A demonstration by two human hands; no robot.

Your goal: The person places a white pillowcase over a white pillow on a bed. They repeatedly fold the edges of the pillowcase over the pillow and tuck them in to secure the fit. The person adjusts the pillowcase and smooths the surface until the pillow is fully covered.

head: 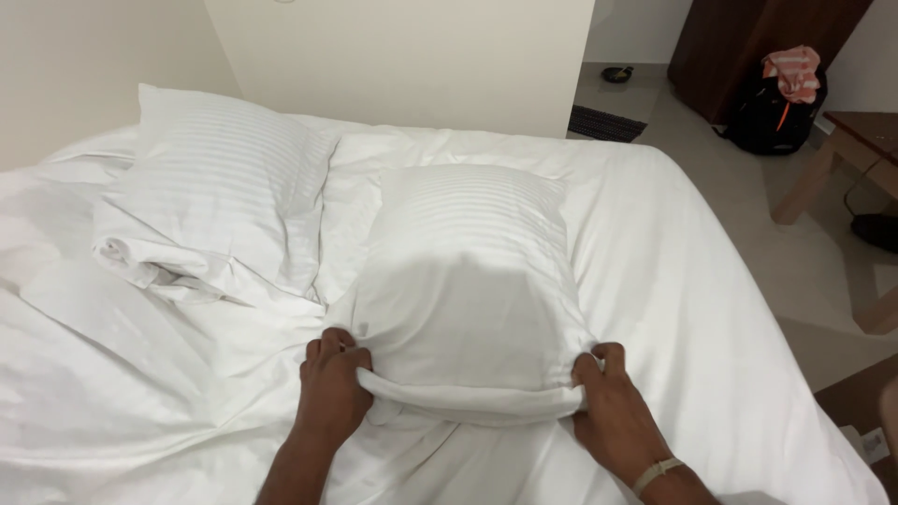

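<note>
so the near pillow (465,281) sits right in front of both hands, mid-bed, long axis running away toward the wall. left hand (332,388) is clenched on its near-left corner, right hand (613,411) grips the near-right corner, both about equally close. second pillow (220,178) lies off to the left on the rumpled sheet (112,374)

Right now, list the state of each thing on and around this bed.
White striped pillow in hands: flat on bed, near corners gripped.
Left hand: clenched on corner.
Right hand: clenched on corner.
Second white striped pillow: leaning at headboard, case loose.
White bedsheet: rumpled.
Black backpack: upright, on floor.
</note>
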